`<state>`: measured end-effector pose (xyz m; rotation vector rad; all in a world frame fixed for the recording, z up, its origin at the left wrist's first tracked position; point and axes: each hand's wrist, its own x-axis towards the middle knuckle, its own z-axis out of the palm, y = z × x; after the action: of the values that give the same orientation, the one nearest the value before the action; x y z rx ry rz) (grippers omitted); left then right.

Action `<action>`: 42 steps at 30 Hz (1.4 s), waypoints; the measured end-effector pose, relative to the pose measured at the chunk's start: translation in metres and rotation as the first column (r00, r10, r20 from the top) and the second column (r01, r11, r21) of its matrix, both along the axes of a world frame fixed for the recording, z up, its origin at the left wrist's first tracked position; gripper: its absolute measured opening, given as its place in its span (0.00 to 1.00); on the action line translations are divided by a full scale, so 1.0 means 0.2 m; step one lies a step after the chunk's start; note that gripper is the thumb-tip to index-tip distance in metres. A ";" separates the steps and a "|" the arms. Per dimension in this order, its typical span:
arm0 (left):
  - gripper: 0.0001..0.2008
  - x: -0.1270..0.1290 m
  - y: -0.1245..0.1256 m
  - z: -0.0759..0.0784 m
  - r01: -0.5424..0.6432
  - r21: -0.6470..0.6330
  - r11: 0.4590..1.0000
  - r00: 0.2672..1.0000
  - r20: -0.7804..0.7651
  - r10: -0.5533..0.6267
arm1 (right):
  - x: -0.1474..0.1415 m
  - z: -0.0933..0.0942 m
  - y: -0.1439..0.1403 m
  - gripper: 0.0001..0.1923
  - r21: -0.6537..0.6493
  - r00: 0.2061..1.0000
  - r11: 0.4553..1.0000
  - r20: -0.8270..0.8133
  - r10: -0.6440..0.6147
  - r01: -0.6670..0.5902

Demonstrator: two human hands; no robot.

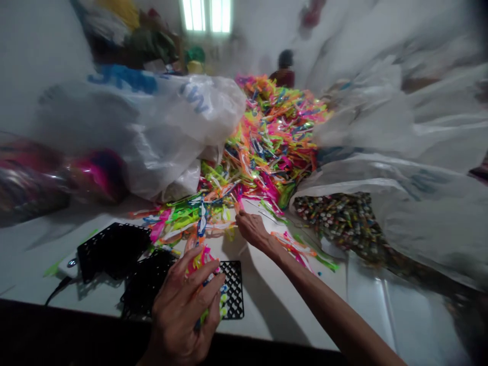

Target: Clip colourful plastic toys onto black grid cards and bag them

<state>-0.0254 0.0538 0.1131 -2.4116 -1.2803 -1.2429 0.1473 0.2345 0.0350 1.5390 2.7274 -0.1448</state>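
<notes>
My left hand (pixel 186 300) is curled around a bundle of colourful plastic strips (pixel 202 258), pink, white, orange and yellow. It is over a black perforated tray (pixel 233 290), where several small pale and yellow-green ends show in the holes beside my fingers. Farther forward, my right hand (pixel 251 227) reaches to the edge of the loose strips (pixel 190 216) on the white table (pixel 274 284). Its fingers are pinched together at what looks like an orange strip. Behind it rises a big heap of the same strips (pixel 274 132).
More black perforated trays (pixel 114 249) lie at left, near a white device (pixel 70 264) with a black cable. A large white plastic bag (pixel 160 132) flanks the heap. On the right, another bag (pixel 427 203) spills small dark multicoloured pieces (pixel 339 218). A person (pixel 285 68) is in the background.
</notes>
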 end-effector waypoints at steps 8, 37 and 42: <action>0.16 -0.01 0.02 0.01 0.000 0.025 1.000 1.000 -0.011 0.000 | 0.37 0.03 -0.30 0.04 -0.217 0.893 0.964 -0.386 -0.230 0.154; 0.24 -0.02 0.02 0.02 0.020 -0.075 0.997 0.995 -0.097 -0.028 | 0.00 0.05 -0.58 0.08 -0.281 0.901 0.896 -0.367 0.231 -0.344; 0.19 0.00 0.02 0.03 -0.004 -0.039 0.999 0.994 -0.110 -0.001 | 0.00 0.12 -0.44 0.07 -0.409 0.890 0.808 -0.357 0.285 -0.423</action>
<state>-0.0246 0.0570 0.1198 -2.4675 -1.2865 -1.0776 0.1465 0.1463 0.0589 0.9072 2.8085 -1.0167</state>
